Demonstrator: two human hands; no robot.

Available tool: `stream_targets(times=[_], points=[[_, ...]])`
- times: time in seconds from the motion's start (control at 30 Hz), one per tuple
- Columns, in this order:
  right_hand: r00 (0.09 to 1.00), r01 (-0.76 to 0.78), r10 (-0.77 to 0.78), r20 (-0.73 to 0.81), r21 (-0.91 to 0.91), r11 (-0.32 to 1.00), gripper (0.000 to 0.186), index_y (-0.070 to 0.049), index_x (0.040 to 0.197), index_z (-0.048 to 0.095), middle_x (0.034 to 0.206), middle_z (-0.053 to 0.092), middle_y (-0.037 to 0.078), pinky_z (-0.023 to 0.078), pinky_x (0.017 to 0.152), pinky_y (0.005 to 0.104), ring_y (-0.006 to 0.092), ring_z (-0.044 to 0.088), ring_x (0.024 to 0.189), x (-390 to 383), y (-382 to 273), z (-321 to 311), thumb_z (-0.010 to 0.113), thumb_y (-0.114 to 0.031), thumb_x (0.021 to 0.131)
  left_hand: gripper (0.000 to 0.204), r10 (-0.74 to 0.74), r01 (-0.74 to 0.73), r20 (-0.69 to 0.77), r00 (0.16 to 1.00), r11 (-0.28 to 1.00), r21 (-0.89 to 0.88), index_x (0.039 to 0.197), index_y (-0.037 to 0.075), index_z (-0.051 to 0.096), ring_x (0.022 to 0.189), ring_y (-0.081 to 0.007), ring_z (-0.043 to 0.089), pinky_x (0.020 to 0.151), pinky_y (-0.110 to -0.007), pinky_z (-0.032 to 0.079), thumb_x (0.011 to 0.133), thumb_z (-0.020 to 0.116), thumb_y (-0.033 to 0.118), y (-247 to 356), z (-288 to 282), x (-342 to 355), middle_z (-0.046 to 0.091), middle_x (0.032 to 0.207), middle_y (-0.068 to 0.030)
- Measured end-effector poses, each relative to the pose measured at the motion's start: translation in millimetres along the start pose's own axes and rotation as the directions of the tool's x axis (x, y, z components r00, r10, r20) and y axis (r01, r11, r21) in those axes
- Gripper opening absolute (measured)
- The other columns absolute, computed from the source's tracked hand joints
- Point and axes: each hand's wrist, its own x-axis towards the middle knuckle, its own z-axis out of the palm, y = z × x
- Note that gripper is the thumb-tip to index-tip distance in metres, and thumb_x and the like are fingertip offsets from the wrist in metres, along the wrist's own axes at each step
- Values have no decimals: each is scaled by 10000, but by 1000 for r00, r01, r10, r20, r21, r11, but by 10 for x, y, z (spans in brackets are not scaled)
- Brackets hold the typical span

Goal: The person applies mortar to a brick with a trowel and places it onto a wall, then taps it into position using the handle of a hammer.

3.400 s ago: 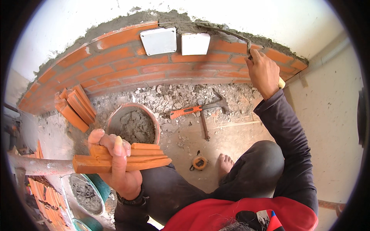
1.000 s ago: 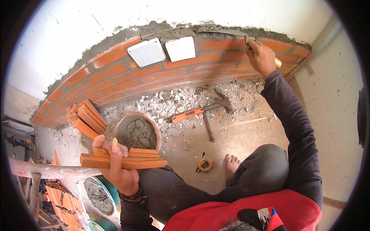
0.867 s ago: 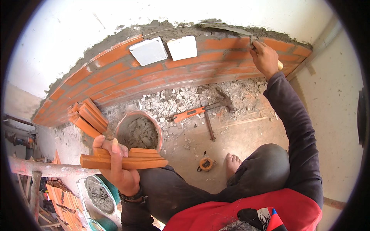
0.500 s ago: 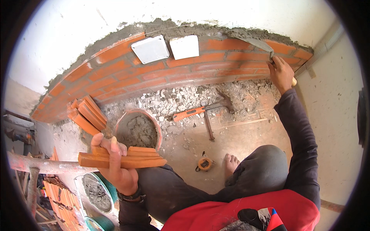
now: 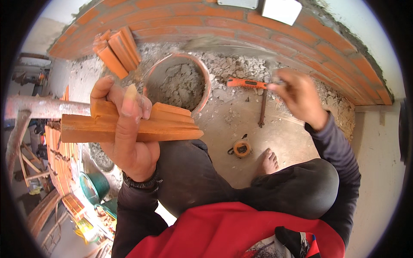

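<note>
Brick wall [image 5: 180, 21] across the upper frame, mortar bucket [image 5: 208, 80] below it
Bucket, upper centre, carries grey mortar [image 5: 180, 84]; at left of centre, left hand [image 5: 131, 129] grips an orange grooved clay brick [image 5: 167, 130], near level, one piece or more not determinable; right hand [image 5: 301, 96], right of centre, is curled about the trowel [image 5: 228, 46], exact grip lost to blur, its streaked blade between wall and bucket; hammer [image 5: 247, 83] lies just beside that hand, tape measure [image 5: 242, 148] below centre; advised: keep the blade flat under any load, pass clear of bucket rim and hammer, and hold the brick level with fingers off its bedding face
</note>
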Motion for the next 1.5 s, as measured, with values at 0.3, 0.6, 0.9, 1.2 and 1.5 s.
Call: stream_targets(times=[0.3,0.6,0.9,1.2,1.5], points=[[702,-205,59,709,122,971,475,39,982,611,689,546,114,501,639,378,217,565,634,561,132,863,460,-409,1027,471,15,-15,-57,998,1000,-2,1328,-35,402,781,-114,440,713,-283,393,892,572,15,194,-149,-67,431,884,-19],[793,-193,166,586,-15,981,437,18,846,609,679,540,171,447,649,431,267,525,635,-242,654,-366,505,-372,1012,446,-15,15,-37,999,1000,-2,1343,-13,391,794,-108,428,721,-272,392,929,546,41,32,-169,-45,423,916,-10],[832,-356,434,-346,266,896,253,11,992,585,707,591,208,452,582,439,394,602,635,-745,988,-231,559,-241,988,376,-54,93,-149,987,958,273,1302,13,441,711,-92,438,651,-256,392,955,575,69,-219,155,113,438,847,-2],[811,-277,288,-509,99,956,248,9,1005,570,759,616,256,455,605,520,471,601,725,-325,1267,-3,604,-233,957,360,-42,107,-174,984,918,382,1285,28,449,694,-85,448,635,-254,384,951,581,66,-235,268,120,458,813,10],[774,-323,364,-519,171,931,240,5,928,553,739,603,243,455,600,514,462,593,708,-426,1547,88,616,-225,947,358,-8,121,-261,965,899,420,1255,23,463,678,-79,438,631,-247,400,932,612,62,-137,382,86,426,807,19]])
